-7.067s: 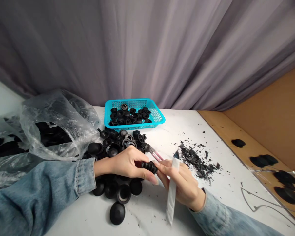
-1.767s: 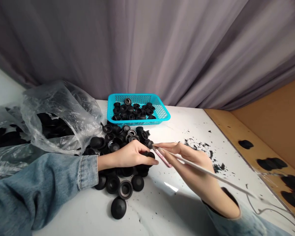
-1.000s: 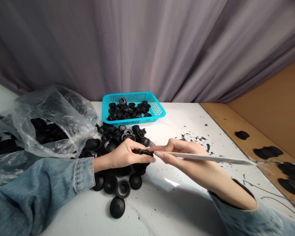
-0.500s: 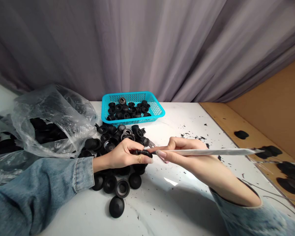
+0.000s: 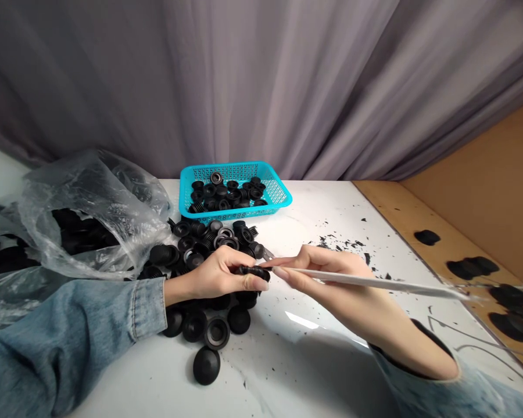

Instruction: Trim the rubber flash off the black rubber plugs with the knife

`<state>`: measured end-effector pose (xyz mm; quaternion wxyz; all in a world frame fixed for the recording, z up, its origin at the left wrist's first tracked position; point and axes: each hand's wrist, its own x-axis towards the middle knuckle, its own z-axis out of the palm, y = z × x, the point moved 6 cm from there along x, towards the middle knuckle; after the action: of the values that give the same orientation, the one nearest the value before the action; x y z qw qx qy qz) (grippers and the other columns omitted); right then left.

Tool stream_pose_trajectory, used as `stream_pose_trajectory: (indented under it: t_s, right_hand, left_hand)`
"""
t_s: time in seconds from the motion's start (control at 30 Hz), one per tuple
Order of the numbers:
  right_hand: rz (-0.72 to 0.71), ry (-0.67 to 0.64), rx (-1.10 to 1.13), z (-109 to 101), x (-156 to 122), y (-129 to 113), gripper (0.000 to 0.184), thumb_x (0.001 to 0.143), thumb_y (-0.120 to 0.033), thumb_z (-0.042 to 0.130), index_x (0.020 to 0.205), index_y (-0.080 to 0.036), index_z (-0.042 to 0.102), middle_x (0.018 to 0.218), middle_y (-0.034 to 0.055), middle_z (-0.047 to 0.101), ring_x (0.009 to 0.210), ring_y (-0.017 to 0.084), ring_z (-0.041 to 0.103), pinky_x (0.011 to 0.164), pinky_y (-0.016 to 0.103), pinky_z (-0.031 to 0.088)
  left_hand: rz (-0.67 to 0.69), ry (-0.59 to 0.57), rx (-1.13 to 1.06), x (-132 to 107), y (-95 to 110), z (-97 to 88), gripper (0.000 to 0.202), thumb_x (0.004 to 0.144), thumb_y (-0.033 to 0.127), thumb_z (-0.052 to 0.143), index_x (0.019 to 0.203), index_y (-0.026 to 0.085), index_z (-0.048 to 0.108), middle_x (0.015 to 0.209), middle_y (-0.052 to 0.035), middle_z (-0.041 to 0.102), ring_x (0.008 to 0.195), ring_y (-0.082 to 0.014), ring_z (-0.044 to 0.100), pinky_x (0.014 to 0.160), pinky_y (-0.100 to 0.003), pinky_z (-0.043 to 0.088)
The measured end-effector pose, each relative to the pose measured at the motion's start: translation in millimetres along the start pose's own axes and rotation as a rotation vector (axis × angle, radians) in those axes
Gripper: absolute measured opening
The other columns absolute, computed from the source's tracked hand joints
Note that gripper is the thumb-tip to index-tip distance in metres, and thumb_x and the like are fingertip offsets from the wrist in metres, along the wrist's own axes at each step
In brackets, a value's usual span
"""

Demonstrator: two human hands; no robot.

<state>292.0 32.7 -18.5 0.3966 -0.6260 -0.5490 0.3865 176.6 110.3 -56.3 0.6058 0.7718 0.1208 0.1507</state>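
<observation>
Head view, from the near edge of the desk (image 5: pixel 296 360) outward: a lone domed black cap (image 5: pixel 206 366) lies closest, with more caps in a row just behind it. Past these the left hand (image 5: pixel 218 277), in a denim sleeve, pinches a small black rubber part (image 5: pixel 255 271) between thumb and fingertips, just above the heap. The right hand (image 5: pixel 326 276) comes in from the right and pinches a thin pale blade (image 5: pixel 375 283) between thumb and forefinger. Its long axis runs left to right, with the tip against the part's right side, so the left hand is the nearer to the part. Behind them sits the pile of rubber parts (image 5: pixel 209 241), black shavings (image 5: pixel 344 244) to its right and a clear plastic bag (image 5: pixel 91 215) at the left edge. A turquoise basket (image 5: pixel 237 216) of parts stands near the far edge.
</observation>
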Motion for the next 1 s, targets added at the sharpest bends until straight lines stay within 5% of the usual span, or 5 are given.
stream_pose_trajectory:
  t_s: [0.23, 0.5, 0.73, 1.0]
  right_hand:
    - [0.061, -0.065, 0.138, -2, -3, -4, 0.034, 0.079, -0.039, 0.062, 0.056, -0.021, 0.043, 0.094, 0.0068, 0.072, 0.091, 0.022, 0.066, 0.065, 0.027, 0.051]
    - [0.085, -0.027, 0.069, -4, -3, 1, 0.035, 0.078, -0.043, 0.062, 0.055, -0.023, 0.044, 0.073, 0.0045, 0.069, 0.089, 0.025, 0.066, 0.059, 0.029, 0.051]
    - [0.07, -0.081, 0.174, -2, -3, -5, 0.034, 0.077, -0.04, 0.064, 0.056, -0.021, 0.045, 0.081, 0.0045, 0.071, 0.088, 0.022, 0.066, 0.068, 0.029, 0.051]
    - [0.132, -0.114, 0.125, -3, 1, -2, 0.036, 0.071, -0.043, 0.067, 0.052, -0.02, 0.046, 0.056, -0.0001, 0.061, 0.065, 0.018, 0.063, 0.05, 0.025, 0.045]
  left_hand:
    - [0.041, -0.023, 0.0, -1, 0, -1.6, 0.049, 0.075, 0.053, 0.06, 0.052, 0.014, 0.04, 0.052, 0.005, 0.029, 0.049, -0.0065, 0.027, 0.044, -0.021, 0.021]
    - [0.066, -0.046, 0.019, 0, 2, 0.6, 0.046, 0.076, 0.048, 0.061, 0.053, 0.014, 0.041, 0.052, 0.0052, 0.031, 0.049, -0.0067, 0.028, 0.044, -0.02, 0.022]
    - [0.164, 0.04, 0.183, 1, 9, 2.1, 0.041, 0.075, 0.037, 0.066, 0.049, 0.014, 0.043, 0.05, 0.0059, 0.032, 0.047, -0.006, 0.029, 0.044, -0.02, 0.023]
    - [0.157, 0.219, 0.468, -2, 17, -2.9, 0.044, 0.068, 0.043, 0.069, 0.049, 0.016, 0.04, 0.047, 0.007, 0.031, 0.044, -0.0059, 0.029, 0.042, -0.021, 0.024]
